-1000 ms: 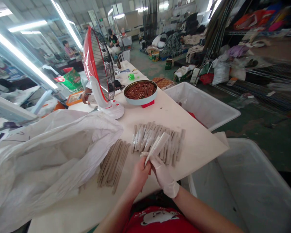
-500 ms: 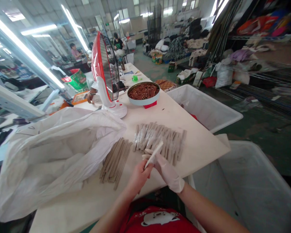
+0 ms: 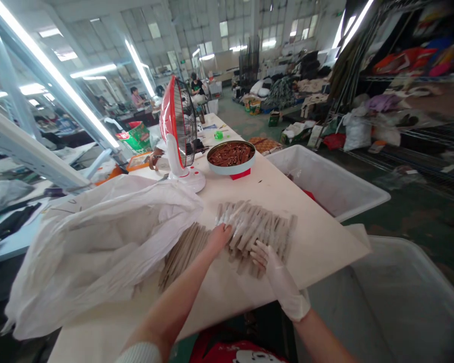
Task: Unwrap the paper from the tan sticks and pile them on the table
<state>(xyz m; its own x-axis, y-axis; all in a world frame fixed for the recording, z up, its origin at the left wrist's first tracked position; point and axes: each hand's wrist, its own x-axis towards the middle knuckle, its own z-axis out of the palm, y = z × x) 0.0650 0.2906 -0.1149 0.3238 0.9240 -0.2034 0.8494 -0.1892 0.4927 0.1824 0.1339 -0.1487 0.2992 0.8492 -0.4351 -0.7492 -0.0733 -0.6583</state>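
My bare left hand [image 3: 220, 236] is closed at the left side of a pile of wrapped grey-beige strips [image 3: 265, 224]. A pale strip [image 3: 239, 207] reaches out from its fingers over the pile. My right hand [image 3: 269, 262], in a thin white glove, is open with its fingers spread at the near edge of the same pile. Beside my left forearm lies a bundle of plain grey-beige strips [image 3: 179, 254], partly hidden by the arm.
A large white plastic bag [image 3: 98, 247] covers the table's left side. Beyond stand a red and white fan [image 3: 172, 126] and a round tin [image 3: 230, 169] of brown pieces. White bins [image 3: 333, 186] flank the table's right edge. People sit far back.
My hands were together around a pale strip and are now apart. The left has moved forward over the pile's left side, and the right has opened at its near edge. The view has shifted.
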